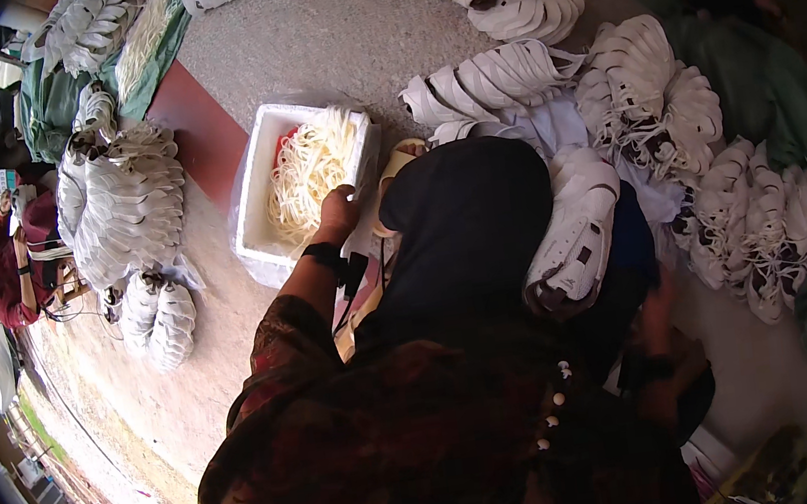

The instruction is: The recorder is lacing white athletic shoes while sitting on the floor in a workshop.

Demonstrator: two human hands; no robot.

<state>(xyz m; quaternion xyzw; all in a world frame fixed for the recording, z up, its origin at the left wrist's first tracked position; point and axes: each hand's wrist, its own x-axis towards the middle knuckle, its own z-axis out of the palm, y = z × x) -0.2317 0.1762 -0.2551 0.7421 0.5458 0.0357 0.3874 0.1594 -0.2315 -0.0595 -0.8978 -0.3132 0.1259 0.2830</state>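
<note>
My left hand point(339, 218) is closed at the near right rim of a white foam box point(252, 225). A small white bit shows at its fingertips, too small to name. Cream-coloured shoelaces point(309, 178) lie tangled in the box, with a strip of red showing beside them. Across my dark-clad lap rests a white shoe upper point(580, 215), its heel end toward me. Low on the right, beside my thigh, my right hand point(657, 309) is smeared by motion and in shadow. Its fingers cannot be made out.
Bundles of nested white shoe uppers point(125, 200) stand left of the box. More stacks point(493, 80) lie ahead and to the right, by a green cloth point(747, 99). A person in a dark red top point(7, 265) sits at the far left.
</note>
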